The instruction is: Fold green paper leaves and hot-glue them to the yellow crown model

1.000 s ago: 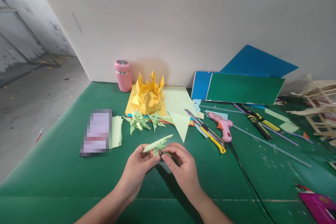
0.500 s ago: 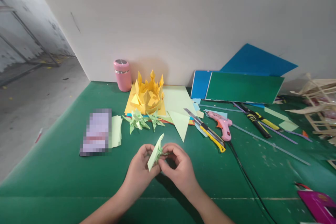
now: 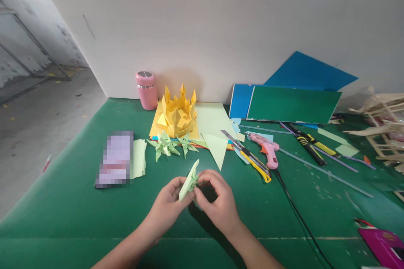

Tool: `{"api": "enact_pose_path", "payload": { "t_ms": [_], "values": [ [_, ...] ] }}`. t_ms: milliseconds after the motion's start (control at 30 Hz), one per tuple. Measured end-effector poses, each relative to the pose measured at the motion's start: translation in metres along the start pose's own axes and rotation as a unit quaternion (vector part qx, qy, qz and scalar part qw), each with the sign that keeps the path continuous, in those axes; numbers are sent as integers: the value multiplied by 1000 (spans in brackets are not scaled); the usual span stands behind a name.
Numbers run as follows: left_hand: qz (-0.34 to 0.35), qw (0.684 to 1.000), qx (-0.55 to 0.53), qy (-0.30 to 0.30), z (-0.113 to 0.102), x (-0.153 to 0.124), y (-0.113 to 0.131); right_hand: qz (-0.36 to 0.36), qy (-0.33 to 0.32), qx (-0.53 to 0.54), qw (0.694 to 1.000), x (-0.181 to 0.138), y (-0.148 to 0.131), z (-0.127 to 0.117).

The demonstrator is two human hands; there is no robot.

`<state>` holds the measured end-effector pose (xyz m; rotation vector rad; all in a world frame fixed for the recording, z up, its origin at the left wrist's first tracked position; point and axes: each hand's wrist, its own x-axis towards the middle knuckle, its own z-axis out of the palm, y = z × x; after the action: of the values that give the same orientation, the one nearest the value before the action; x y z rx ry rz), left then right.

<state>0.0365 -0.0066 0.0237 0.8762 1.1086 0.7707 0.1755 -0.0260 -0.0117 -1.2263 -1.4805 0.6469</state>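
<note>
A pale green folded paper piece (image 3: 190, 180) is held up over the table between my two hands, its broad side facing left and its folded points toward the right. My left hand (image 3: 172, 197) is closed on its left and lower edge. The fingertips of my right hand (image 3: 217, 195) pinch its right side, where they partly hide the folds. Beyond my hands lie several finished light green paper flowers (image 3: 166, 145). Behind those, a yellow folded-paper crown (image 3: 178, 117) stands on a stack of coloured paper (image 3: 214, 117).
To the left are a phone-like pixelated object (image 3: 116, 159), green paper slips (image 3: 139, 159) and a pink flask (image 3: 147, 90). On the right lie a yellow utility knife (image 3: 252, 162), a pink glue gun (image 3: 267, 149) with its black cord, pliers (image 3: 306, 145) and a magenta box (image 3: 381, 246).
The paper piece has turned slightly and risen a little to the right in my fingers. My right fingers have shifted their pinch on its folds.
</note>
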Motion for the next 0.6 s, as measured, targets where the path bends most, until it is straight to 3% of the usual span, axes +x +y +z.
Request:
{"api": "enact_pose_path", "payload": {
  "t_ms": [200,600],
  "values": [
    [33,998,31,37,-2,3,-2,-22,15,-21,999,1,-7,-1],
    [-100,979,-179,-3,-4,3,-1,-51,22,-54,997,-1,-7,-3]
  ]
}}
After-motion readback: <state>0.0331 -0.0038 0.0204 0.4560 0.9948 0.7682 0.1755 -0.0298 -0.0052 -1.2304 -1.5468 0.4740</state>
